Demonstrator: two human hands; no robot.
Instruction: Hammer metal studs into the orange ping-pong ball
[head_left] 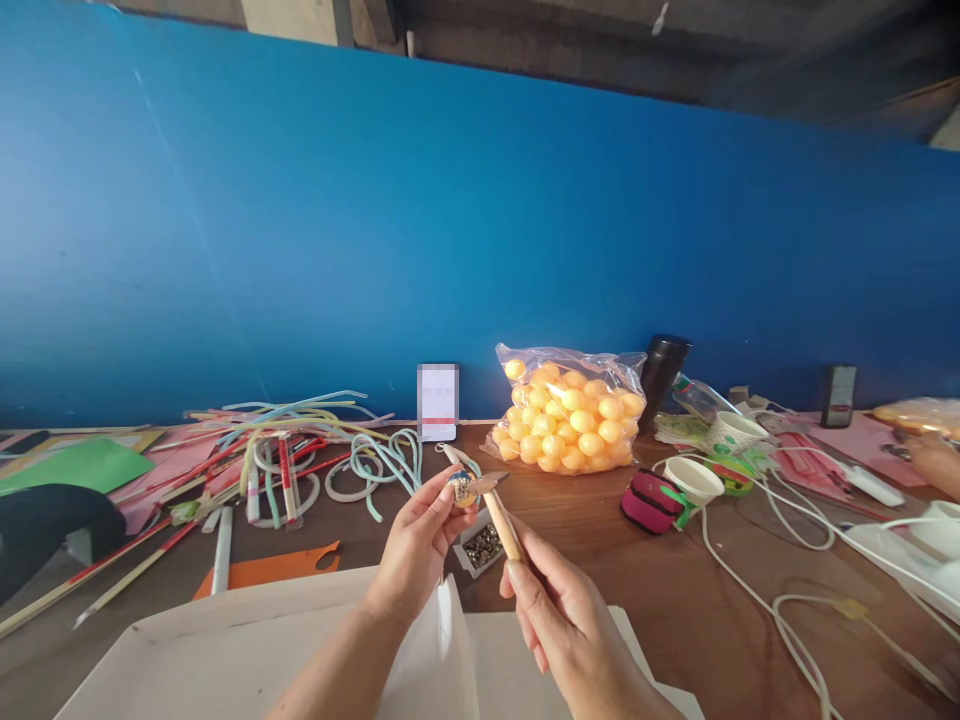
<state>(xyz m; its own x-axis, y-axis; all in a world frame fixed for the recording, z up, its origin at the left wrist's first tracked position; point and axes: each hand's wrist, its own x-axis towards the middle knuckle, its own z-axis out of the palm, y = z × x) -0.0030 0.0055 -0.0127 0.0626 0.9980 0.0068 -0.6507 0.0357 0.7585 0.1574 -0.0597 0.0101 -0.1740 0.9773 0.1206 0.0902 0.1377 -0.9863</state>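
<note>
My left hand (pixel 417 542) pinches a small orange ball (pixel 463 487) with blue and dark decoration on it, held up over the brown table (pixel 675 590). My right hand (pixel 559 615) grips a thin wooden-handled tool (pixel 495 512). Its handle runs up and to the left, and its metal tip touches the ball. Just beneath the ball sits a small white tray of tiny dark beads (pixel 482 545). A white sheet of board (pixel 247 650) lies under both wrists at the near edge.
A clear bag of orange balls (pixel 570 420) stands behind. Coloured tubes and sticks (pixel 292 450) spread left, with green and orange paper. A phone (pixel 437 402) leans on the blue wall. Right: paper cups (pixel 694 478), a pink case (pixel 651 500), white cables (pixel 780 590), another person's hand (pixel 937 460).
</note>
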